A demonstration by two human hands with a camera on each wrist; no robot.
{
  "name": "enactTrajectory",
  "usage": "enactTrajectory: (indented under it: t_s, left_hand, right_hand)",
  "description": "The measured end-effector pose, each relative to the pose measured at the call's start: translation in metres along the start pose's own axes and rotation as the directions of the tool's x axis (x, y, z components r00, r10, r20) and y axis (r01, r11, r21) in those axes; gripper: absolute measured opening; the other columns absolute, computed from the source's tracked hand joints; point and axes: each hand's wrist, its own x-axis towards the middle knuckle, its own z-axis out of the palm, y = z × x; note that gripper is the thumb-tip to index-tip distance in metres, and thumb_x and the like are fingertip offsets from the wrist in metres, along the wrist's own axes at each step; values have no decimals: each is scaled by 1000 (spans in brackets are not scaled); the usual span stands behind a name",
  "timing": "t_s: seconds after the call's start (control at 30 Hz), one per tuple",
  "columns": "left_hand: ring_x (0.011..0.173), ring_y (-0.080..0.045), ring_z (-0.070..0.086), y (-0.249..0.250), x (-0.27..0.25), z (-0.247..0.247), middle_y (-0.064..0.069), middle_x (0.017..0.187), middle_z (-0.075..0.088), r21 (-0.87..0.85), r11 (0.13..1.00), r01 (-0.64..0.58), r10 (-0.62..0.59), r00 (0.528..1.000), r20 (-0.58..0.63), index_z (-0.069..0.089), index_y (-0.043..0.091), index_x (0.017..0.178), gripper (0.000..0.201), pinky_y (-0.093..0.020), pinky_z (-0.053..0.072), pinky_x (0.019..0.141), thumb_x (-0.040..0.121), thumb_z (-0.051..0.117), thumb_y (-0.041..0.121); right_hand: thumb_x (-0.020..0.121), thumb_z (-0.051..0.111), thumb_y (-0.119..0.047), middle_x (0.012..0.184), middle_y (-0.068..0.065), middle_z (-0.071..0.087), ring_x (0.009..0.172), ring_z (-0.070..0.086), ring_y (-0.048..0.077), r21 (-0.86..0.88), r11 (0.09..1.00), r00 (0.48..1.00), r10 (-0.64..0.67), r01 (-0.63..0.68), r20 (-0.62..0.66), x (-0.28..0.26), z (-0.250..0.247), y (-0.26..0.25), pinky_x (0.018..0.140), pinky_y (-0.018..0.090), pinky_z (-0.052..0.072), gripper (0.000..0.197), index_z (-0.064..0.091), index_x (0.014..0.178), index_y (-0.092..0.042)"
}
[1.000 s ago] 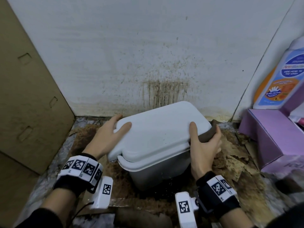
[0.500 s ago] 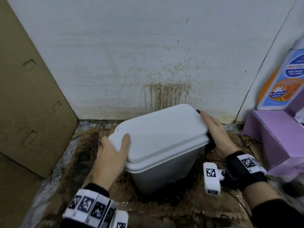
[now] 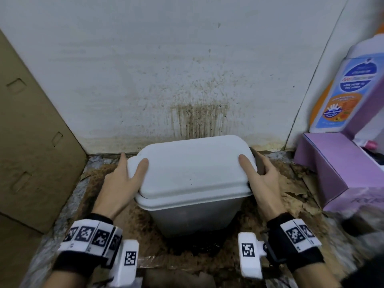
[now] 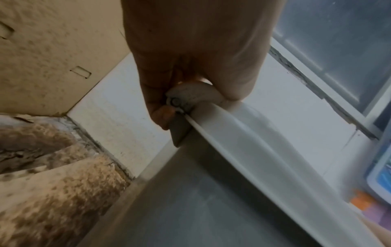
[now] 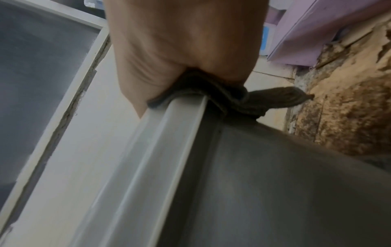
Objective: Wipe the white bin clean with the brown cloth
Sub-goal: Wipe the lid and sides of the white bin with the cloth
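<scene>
Squaring white bin [image 3: 193,183] (hands [image 3: 120,179] recentred)

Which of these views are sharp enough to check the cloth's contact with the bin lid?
Head view: mostly sharp, wide-angle bending at the edges, lower right smeared; brown cloth barely peeks past the right hand. Right wrist view: soft and dim, yet cloth over the lid edge is readable. Left wrist view: blurred low down, left hand shadowed.

Bottle [image 3: 340,94] at your right: label text too blurred to read. Wrist bands [image 3: 91,235] show only square code markers.
</scene>
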Motion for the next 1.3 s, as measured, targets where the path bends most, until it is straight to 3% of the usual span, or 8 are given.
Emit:
enactTrajectory:
  t_s: [0.17, 0.27, 0.43, 0.5, 0.67, 0.77, 0.97, 1.3]
  left_hand:
    - [139, -31, 46, 2, 19, -5, -10, 162, 36, -39, 999, -14, 18, 995, 96, -2, 28, 163, 97, -40, 41, 98, 89, 36, 78]
    - [145, -30, 40, 1, 25, -4, -5, 165, 29, -105, 994, 13, -2, 994, 107, -2, 31, 162, 93, -44, 38, 106, 91, 38, 76]
    - [151, -29, 28, -1, 29, 0, -2, 167, 24, -100, 995, 22, -14, 997, 77, 4, 33, 162, 96, -50, 30, 116, 87, 38, 82]
    - [150, -31, 29, -1, 29, 2, -7, 166, 27, -8, 1000, -1, 1, 1000, 26, 10, 29, 163, 93, -52, 29, 115, 90, 35, 82]
    - [136, -35, 39, 19, 17, 0, -16, 147, 46, 330, 928, -172, 271, 920, -283, 36, 15, 154, 67, -53, 31, 110, 102, 38, 56]
    - [136, -29, 39, 49, 3, 8, -10, 144, 48, 301, 879, -371, 452, 849, -274, 45, 15, 147, 52, -48, 32, 114, 104, 43, 45]
    - [135, -16, 43, 102, -21, 39, 2, 144, 49, 229, 746, -625, 648, 761, -34, 48, 19, 144, 47, -39, 35, 114, 104, 42, 43]
    - [149, -21, 24, 96, -11, 21, -5, 161, 28, 348, 761, -548, 584, 812, 1, 38, 21, 152, 66, -39, 24, 122, 96, 37, 57]
  right_hand:
    - [84, 76, -55, 143, -10, 57, 131, 54, 13, -13, 1000, 991, -22, 21, -133, -19, 4, 13, 106, 35, 46, 69, 54, 144, -29]
    - [88, 70, -57, 143, -8, 57, 131, 54, 14, -10, 1000, 990, -24, 23, -139, -24, 10, 15, 108, 38, 46, 65, 53, 145, -30]
    - [104, 51, -44, 133, -12, 57, 118, 55, 3, 116, 993, 994, 16, -4, -105, -23, 11, 9, 83, 8, 40, 45, 52, 145, -25]
    - [106, 48, -41, 140, -10, 55, 125, 51, 6, 132, 991, 994, 31, -17, -105, -21, 11, 11, 88, 12, 40, 45, 50, 149, -24]
    - [105, 52, -38, 147, -4, 53, 131, 51, 14, 203, 979, 991, 61, -35, -120, -19, 16, 11, 101, 30, 41, 45, 51, 148, -28]
    - [103, 53, -37, 144, -6, 57, 131, 54, 14, 250, 968, 993, 58, -31, -104, -21, 22, 8, 105, 34, 46, 44, 54, 146, -28]
    - [102, 55, -40, 137, -12, 64, 125, 62, 11, 312, 950, 1000, 8, -16, 27, -29, 49, -7, 105, 44, 52, 38, 60, 139, -36]
    - [108, 49, -33, 137, -15, 66, 127, 61, 4, 434, 885, 925, -9, -170, 381, -34, 95, -36, 107, 32, 49, 34, 59, 141, -32]
